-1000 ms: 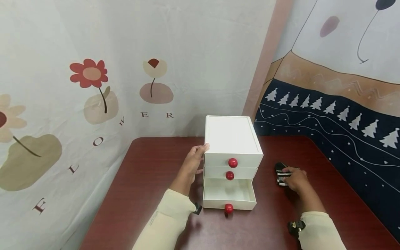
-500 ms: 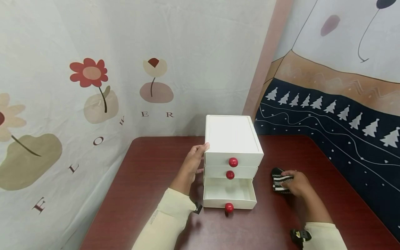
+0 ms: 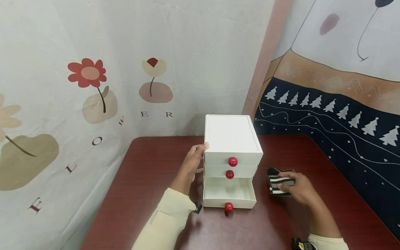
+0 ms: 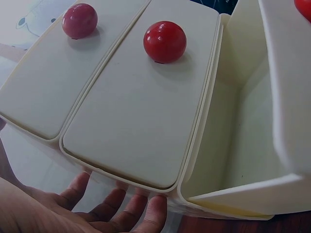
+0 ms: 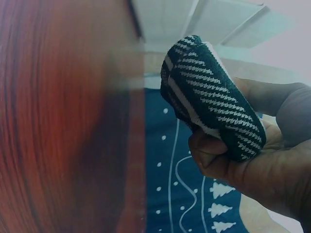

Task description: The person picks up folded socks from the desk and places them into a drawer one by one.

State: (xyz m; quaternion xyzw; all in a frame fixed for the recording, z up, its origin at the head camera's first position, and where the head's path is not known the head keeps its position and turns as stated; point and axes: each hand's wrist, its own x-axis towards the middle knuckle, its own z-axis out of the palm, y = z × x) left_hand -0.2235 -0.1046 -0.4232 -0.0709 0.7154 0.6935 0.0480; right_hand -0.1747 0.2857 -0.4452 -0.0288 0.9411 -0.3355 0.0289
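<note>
A white drawer unit (image 3: 232,133) with red knobs stands on the table. Its bottom drawer (image 3: 214,203) is pulled out, and nothing is visible inside it; the upper two are closed. My left hand (image 3: 192,165) rests against the unit's left side, thumb at the top edge. In the left wrist view, its fingertips (image 4: 156,208) press on the side wall. To the right of the unit, my right hand (image 3: 301,189) pinches a folded black knitted sock (image 3: 275,182) with white stripes. In the right wrist view, the sock (image 5: 214,97) is held between thumb and fingers above the table.
The dark red table (image 3: 150,166) extends on both sides of the unit. Behind it hangs a pale cloth backdrop (image 3: 200,52) with printed flowers. A navy printed cloth (image 3: 312,135) with white trees borders the right side.
My right hand has lifted the sock off the table and brought it left and nearer to me, toward the drawer unit. My left hand stays against the unit's side.
</note>
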